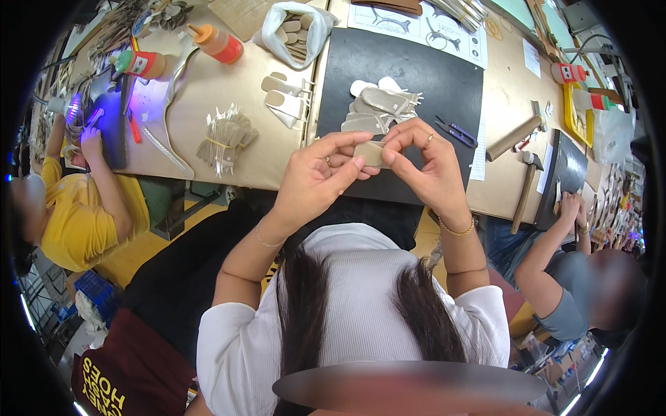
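- The small beige piece (369, 154) is just above the middle of the frame, held between your two hands over the black mat (447, 80).
- Your left hand (320, 166) pinches its left side between thumb and fingers; your right hand (424, 163) has thumb and fingertips closed on its right end.
- Beyond your fingers, a loose pile of grey and white pieces (381, 104) lies on the mat, with dark-handled snips (458, 133) to its right.
- Left of the mat, a tied bundle of beige pieces (225, 139) lies on the tan table (232, 87) (its white tips stick out at both ends).
- Toward the top, an open plastic bag (318, 38) holds more pieces, near an orange-tipped bottle (216, 44).
- A hammer (527, 187) lies right of centre.
- People sit working at the far left, in a yellow shirt (83, 222), and lower right.
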Available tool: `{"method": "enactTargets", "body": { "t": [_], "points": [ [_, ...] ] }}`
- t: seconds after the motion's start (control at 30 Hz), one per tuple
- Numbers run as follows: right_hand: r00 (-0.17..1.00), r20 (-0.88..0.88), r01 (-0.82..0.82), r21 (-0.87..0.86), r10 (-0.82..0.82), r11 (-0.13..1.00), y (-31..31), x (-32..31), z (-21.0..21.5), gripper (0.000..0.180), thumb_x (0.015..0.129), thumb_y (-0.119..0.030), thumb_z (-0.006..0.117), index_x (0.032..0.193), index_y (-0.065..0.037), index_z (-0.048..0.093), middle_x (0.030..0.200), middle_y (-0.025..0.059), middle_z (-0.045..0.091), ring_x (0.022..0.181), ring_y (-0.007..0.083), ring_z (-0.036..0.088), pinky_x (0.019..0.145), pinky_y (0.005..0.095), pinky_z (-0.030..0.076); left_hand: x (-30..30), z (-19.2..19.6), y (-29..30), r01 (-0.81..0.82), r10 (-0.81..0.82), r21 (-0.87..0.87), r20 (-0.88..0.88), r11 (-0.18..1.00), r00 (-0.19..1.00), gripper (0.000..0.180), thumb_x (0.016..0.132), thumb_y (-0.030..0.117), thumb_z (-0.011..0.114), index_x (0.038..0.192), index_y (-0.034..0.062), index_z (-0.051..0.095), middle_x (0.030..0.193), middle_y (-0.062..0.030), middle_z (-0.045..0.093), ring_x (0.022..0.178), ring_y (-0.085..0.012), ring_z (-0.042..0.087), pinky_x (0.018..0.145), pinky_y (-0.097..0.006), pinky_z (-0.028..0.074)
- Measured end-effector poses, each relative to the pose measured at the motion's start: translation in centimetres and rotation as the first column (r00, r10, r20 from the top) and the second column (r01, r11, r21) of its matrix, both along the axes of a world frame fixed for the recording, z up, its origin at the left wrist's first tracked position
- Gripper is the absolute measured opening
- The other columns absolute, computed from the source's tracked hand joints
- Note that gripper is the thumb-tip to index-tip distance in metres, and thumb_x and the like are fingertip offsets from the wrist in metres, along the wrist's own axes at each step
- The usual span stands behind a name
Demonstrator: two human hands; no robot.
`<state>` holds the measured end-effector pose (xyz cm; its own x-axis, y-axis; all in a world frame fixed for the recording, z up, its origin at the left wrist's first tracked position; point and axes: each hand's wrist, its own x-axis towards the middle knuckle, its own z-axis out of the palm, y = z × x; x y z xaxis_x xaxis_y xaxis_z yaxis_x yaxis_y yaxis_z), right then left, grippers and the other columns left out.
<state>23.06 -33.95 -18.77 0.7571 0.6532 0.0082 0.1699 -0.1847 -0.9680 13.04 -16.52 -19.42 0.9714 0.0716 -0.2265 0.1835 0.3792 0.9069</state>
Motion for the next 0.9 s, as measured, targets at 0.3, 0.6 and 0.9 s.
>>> {"method": "enactTargets", "body": {
  "t": [0.3, 0.6, 0.9],
  "points": [
    [1.0, -0.006, -0.003, -0.011, 0.003, 1.0, 0.2, -0.2, 0.2, 0.01, 0.082, -0.007, 0.071, 0.083, 0.0, 0.064, 0.091, 0.0068, 0.064, 0.081, 0.015, 0.06, 0.073, 0.0272, 0.047, -0.2, -0.1, -0.2, -0.047, 0.045, 0.047, 0.051, 0.998, 0.998, 0.041, 0.092, -0.007, 0.054, 0.132, -0.005, 0.046, 0.097, -0.0161, 0.066, 0.087, -0.0212, 0.07, 0.078, -0.029, 0.059],
    [0.997, 0.068, 0.036, 0.044, -0.039, 0.998, 0.5, -0.5, -0.7, 0.017, 0.079, -0.005, 0.074, 0.079, -0.001, 0.058, 0.092, 0.0082, 0.065, 0.082, 0.0144, 0.062, 0.072, 0.0272, 0.048, -0.2, 0.0, -0.3, -0.087, 0.087, 0.015, 0.021, 0.996, 0.996, 0.045, 0.092, -0.006, 0.054, 0.135, -0.001, 0.044, 0.089, -0.009, 0.063, 0.087, -0.0174, 0.069, 0.075, -0.025, 0.056],
    [0.997, -0.076, 0.038, 0.089, -0.031, 0.995, 0.0, -0.2, -0.8, 0.044, 0.077, -0.007, 0.079, 0.106, -0.005, 0.046, 0.099, 0.0074, 0.064, 0.089, 0.0146, 0.063, 0.084, 0.0291, 0.05, -0.1, -0.2, 0.0, -0.09, 0.09, -0.028, 0.009, 0.996, 0.996, 0.05, 0.092, -0.008, 0.054, 0.138, -0.0033, 0.036, 0.088, -0.0133, 0.065, 0.083, -0.0216, 0.07, 0.076, -0.029, 0.059]
  ]
}}
